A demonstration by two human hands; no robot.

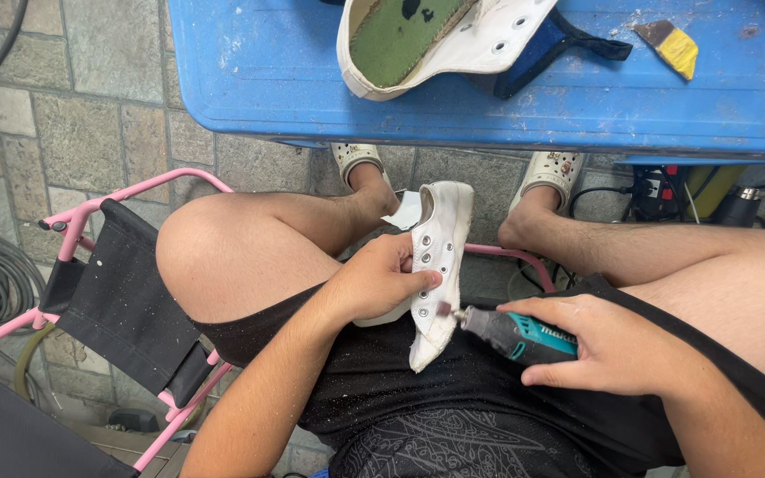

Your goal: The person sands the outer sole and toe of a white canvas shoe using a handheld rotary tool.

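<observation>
A white shoe (440,40) lies at the near edge of the blue table (267,80), with a yellow scraper (670,42) towards the right.

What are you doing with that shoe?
A seated person holds a white shoe upper over their lap with the left hand. The right hand grips a small teal and grey rotary tool, with its tip against the shoe's edge. On the blue table ahead lie another white shoe with a green insole and a yellow-handled scraper.
</observation>
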